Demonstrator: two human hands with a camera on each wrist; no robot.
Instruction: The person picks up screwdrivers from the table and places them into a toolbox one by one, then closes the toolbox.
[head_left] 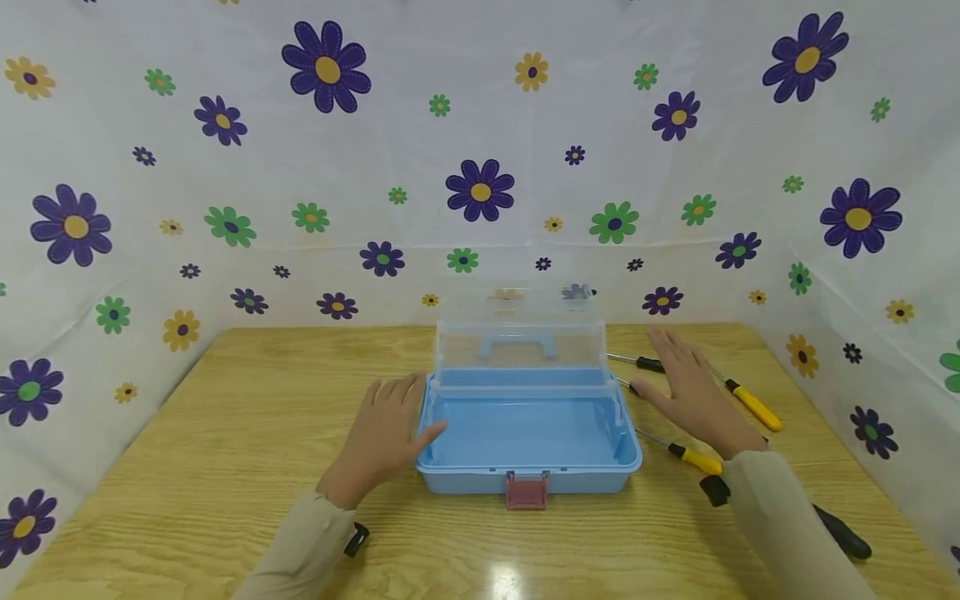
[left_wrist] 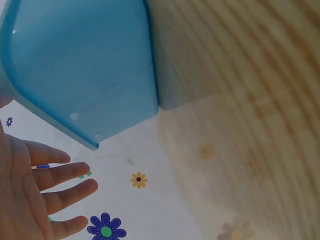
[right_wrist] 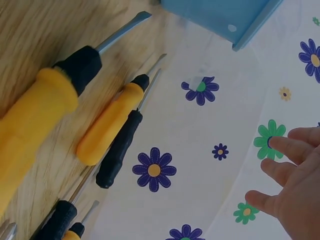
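A light blue plastic toolbox (head_left: 465,483) sits on the table with its transparent lid (head_left: 465,350) swung up and back. A pink latch (head_left: 527,493) hangs at its front, and its bare blue floor shows. At the toolbox's left end is my left hand (head_left: 381,433), fingers spread and thumb over the rim. My right hand (head_left: 693,396) hovers right of the toolbox with fingers extended, holding nothing, above several screwdrivers. Among these are a yellow-handled screwdriver (head_left: 701,460), another yellow-handled screwdriver (head_left: 756,407) and a black-handled screwdriver (head_left: 649,364).
Nearer the front right, partly under my right forearm, lies a tool with a black handle (head_left: 843,533). The wooden table (head_left: 300,383) meets a white flower-print cloth (head_left: 390,150) at its back and sides. More screwdrivers overlap in the right wrist view.
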